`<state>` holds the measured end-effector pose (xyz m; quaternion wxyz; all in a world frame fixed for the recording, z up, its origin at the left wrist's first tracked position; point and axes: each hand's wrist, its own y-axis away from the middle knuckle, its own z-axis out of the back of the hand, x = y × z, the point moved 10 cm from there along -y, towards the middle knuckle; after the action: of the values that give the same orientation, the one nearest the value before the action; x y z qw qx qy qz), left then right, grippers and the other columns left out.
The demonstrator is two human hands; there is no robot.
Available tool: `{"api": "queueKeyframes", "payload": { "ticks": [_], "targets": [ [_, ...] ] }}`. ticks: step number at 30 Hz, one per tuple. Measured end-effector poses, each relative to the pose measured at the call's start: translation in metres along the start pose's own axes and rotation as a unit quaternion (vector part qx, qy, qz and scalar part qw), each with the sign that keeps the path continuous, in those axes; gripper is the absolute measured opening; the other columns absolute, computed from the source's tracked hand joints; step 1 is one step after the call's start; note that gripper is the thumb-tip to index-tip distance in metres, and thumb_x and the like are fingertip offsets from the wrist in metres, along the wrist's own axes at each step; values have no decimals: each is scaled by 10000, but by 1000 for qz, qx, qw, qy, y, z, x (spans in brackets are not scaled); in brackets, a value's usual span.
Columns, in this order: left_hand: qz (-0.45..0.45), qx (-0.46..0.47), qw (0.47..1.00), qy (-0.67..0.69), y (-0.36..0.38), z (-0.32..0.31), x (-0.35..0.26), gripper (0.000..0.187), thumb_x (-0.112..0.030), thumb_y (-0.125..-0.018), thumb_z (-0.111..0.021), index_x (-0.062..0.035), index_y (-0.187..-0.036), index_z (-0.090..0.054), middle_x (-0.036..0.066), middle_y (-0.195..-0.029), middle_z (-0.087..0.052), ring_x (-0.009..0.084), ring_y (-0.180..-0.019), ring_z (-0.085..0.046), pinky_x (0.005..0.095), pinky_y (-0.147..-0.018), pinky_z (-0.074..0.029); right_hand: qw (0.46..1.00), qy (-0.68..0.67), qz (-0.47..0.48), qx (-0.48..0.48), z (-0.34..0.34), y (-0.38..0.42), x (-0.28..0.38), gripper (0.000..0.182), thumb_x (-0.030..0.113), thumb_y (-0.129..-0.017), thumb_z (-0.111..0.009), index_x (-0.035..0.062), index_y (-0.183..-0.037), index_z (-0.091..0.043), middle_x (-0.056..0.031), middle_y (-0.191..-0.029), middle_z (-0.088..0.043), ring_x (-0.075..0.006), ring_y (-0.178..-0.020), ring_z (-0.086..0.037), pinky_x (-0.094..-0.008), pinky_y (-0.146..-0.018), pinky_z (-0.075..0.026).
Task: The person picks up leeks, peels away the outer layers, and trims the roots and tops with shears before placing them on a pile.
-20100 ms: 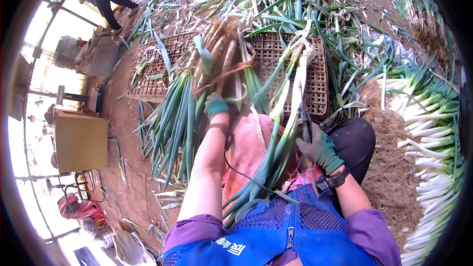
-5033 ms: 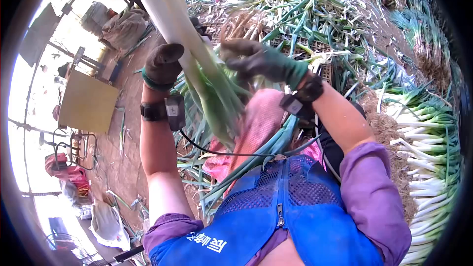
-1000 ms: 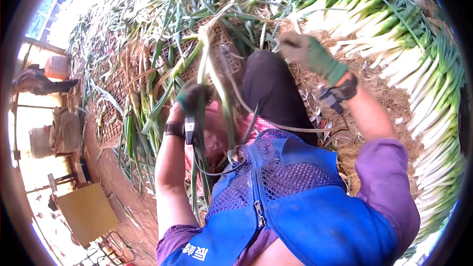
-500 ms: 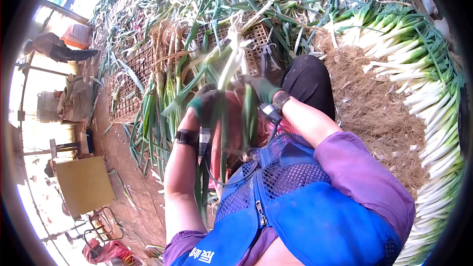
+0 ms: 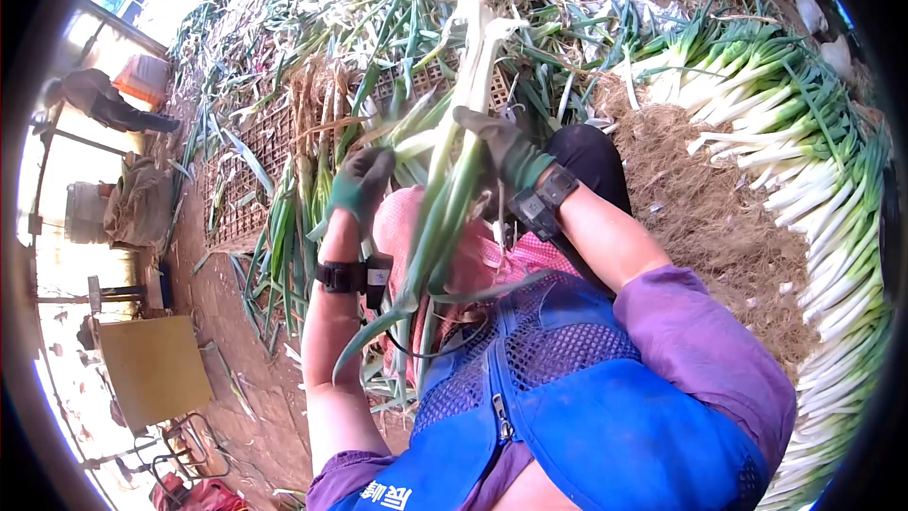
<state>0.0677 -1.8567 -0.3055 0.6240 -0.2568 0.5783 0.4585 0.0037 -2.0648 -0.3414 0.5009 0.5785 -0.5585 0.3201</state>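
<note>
My right hand (image 5: pixel 508 147), in a grey and green work glove, is closed round a small bunch of green onions (image 5: pixel 463 104). Their white root ends point up and away, and their green leaves hang towards my lap. My left hand (image 5: pixel 362 182), gloved alike, is to the left of the bunch with fingers curled. It pinches a pale outer leaf (image 5: pixel 416 144) that stands off from the stalks; the exact grip is partly hidden. Below the hands, a pink cloth (image 5: pixel 402 218) covers my lap.
Trimmed green onions (image 5: pixel 832 227) lie in a long curved row on the right, beside a heap of root trimmings (image 5: pixel 705 218). Stripped leaves (image 5: pixel 312 19) cover the ground ahead, partly over brown plastic crates (image 5: pixel 251 194). A yellowish board (image 5: pixel 156 369) stands at the left.
The bunch has risen and swung upright in my right hand. My left hand has moved left, away from the stalks, with a leaf pulled aside.
</note>
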Motion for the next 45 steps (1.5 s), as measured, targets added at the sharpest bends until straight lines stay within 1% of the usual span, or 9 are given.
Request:
{"api": "queueKeyframes", "payload": {
  "ticks": [2,5,12,16,20,30,37,40,45],
  "targets": [
    [-65,-6,980,-189,-4,1,-25,309,-242,-962,-628,-17,-1171,-658,37,-1061,-669,114,-913,-602,250,-781,-496,995,-27,90,28,-15,-8,0,534,376,-895,-674,-55,-1198,-587,-151,-1048,-655,-233,-968,-628,-283,-903,-512],
    [-6,103,994,48,18,-56,-27,501,-244,-951,-657,13,-1344,-482,60,-1198,-599,132,-1066,-567,266,-948,-472,975,102,193,36,-38,4,12,492,344,-869,-711,-44,-1153,-611,-104,-950,-659,-179,-848,-618,-261,-785,-508],
    [42,49,987,145,20,-43,-8,236,-223,-940,-658,-67,-1107,-600,-32,-820,-596,56,-595,-494,212,-515,-381,997,31,69,-33,-21,10,5,399,347,-866,-714,-11,-1030,-651,-45,-814,-655,-121,-698,-589,-268,-632,-488],
    [-3,95,984,153,20,-46,-7,266,-274,-960,-628,-58,-1114,-602,-48,-820,-574,32,-677,-476,212,-581,-387,978,156,128,-49,-27,21,34,421,398,-892,-695,-3,-1011,-651,-47,-799,-645,-125,-704,-591,-281,-632,-483],
    [-81,112,973,183,29,-58,-10,292,-203,-981,-606,-58,-1230,-553,-6,-1014,-616,91,-922,-583,242,-814,-482,682,601,417,2,-87,48,34,247,213,-1018,-517,13,-1125,-613,-91,-828,-625,-146,-786,-603,-273,-656,-471],
    [78,234,955,164,88,-54,-34,451,-219,-748,-751,15,-1093,-579,62,-824,-624,192,-723,-639,335,-695,-530,966,160,177,103,22,-49,88,813,409,-935,-631,33,-1507,-193,-318,-1317,-505,-299,-1041,-656,-334,-861,-579],
    [83,280,937,192,96,-62,-22,515,-271,-669,-792,7,-1043,-575,71,-772,-587,199,-650,-601,329,-605,-505,812,497,302,44,-8,-30,118,893,595,-900,-593,36,-1497,-233,-280,-1210,-577,-305,-972,-675,-392,-864,-570],
    [119,388,897,176,112,-83,-18,448,-166,-680,-745,31,-1044,-573,88,-773,-612,180,-607,-603,306,-575,-536,446,667,596,-42,-31,7,111,288,301,-954,-540,26,-952,-625,-70,-892,-667,-210,-789,-654,-373,-707,-550],
    [131,357,911,161,120,-91,-11,434,-119,-689,-707,60,-1065,-585,107,-796,-636,205,-633,-635,325,-597,-548,549,720,408,-119,46,-57,96,289,144,-940,-509,22,-1199,-543,-126,-1076,-627,-254,-1027,-583,-384,-955,-460]
  ]
}}
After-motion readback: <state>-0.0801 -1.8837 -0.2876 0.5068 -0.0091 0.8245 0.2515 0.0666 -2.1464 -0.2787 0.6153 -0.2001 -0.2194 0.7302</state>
